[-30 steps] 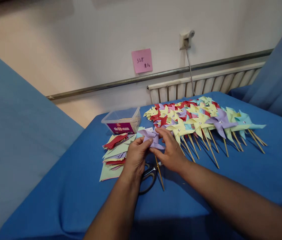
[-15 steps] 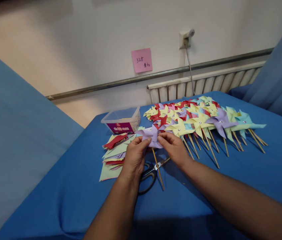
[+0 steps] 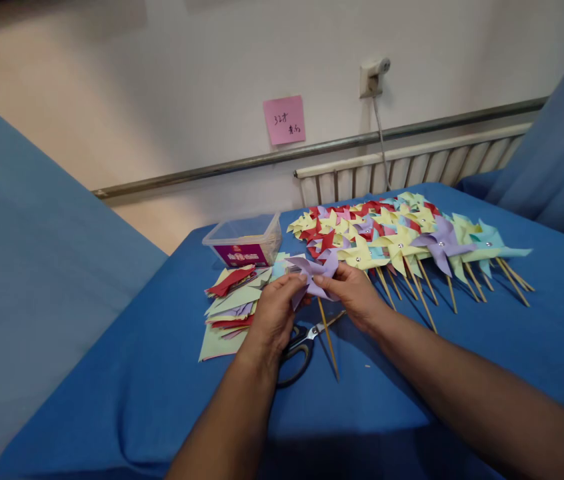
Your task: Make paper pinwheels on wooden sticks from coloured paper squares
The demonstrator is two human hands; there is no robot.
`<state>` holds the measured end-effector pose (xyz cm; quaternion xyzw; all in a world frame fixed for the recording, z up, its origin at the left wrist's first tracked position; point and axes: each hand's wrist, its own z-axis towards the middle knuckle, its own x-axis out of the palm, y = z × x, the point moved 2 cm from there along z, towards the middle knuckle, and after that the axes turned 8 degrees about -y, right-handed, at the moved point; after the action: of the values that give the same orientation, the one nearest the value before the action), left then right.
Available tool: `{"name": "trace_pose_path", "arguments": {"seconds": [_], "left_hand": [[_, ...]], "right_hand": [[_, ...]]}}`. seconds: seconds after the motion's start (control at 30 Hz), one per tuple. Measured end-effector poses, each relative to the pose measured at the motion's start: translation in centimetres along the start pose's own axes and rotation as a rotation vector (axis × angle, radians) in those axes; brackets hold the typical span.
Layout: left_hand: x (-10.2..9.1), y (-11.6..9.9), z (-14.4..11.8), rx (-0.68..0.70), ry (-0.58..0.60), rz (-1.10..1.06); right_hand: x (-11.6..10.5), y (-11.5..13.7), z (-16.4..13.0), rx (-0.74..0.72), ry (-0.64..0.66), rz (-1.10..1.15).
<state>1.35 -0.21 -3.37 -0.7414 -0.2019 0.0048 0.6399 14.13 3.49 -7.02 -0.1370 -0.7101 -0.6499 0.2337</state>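
Both my hands hold a purple paper pinwheel (image 3: 318,272) on a thin wooden stick (image 3: 329,339), a little above the blue table (image 3: 162,387). My left hand (image 3: 277,317) pinches the pinwheel's left side. Its right side is pinched by my right hand (image 3: 355,293). Black-handled scissors (image 3: 302,347) lie on the table just under my hands, partly hidden by my left wrist.
A row of finished pinwheels (image 3: 402,240) in yellow, red, purple and light blue lies at the back right, sticks pointing toward me. A pile of coloured paper squares (image 3: 232,300) lies left of my hands. Behind it stands a clear plastic box (image 3: 245,241). A radiator (image 3: 412,170) lines the wall.
The purple pinwheel has shifted slightly right and its stick has swung right. My right hand moved from covering the pinwheel to pinching its right side, uncovering the scissor blades.
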Motion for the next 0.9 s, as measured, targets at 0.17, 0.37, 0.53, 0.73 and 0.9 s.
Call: {"name": "trace_pose_path", "arguments": {"seconds": [0.17, 0.37, 0.53, 0.73, 0.9], "left_hand": [[-0.21, -0.16, 0.08, -0.036, 0.008, -0.035], [-0.28, 0.08, 0.24, -0.066, 0.070, 0.011], [-0.22, 0.10, 0.16, -0.063, 0.065, 0.001], [-0.20, 0.31, 0.28, -0.052, 0.059, -0.006], [-0.75, 0.24, 0.90, 0.006, -0.034, -0.065]], "right_hand": [[-0.40, 0.12, 0.19, -0.016, 0.007, 0.003], [-0.44, 0.17, 0.11, 0.010, 0.033, 0.018], [-0.43, 0.20, 0.20, 0.026, 0.044, 0.007], [-0.09, 0.18, -0.08, 0.049, 0.065, 0.013], [0.02, 0.41, -0.49, 0.084, 0.103, -0.038]]}}
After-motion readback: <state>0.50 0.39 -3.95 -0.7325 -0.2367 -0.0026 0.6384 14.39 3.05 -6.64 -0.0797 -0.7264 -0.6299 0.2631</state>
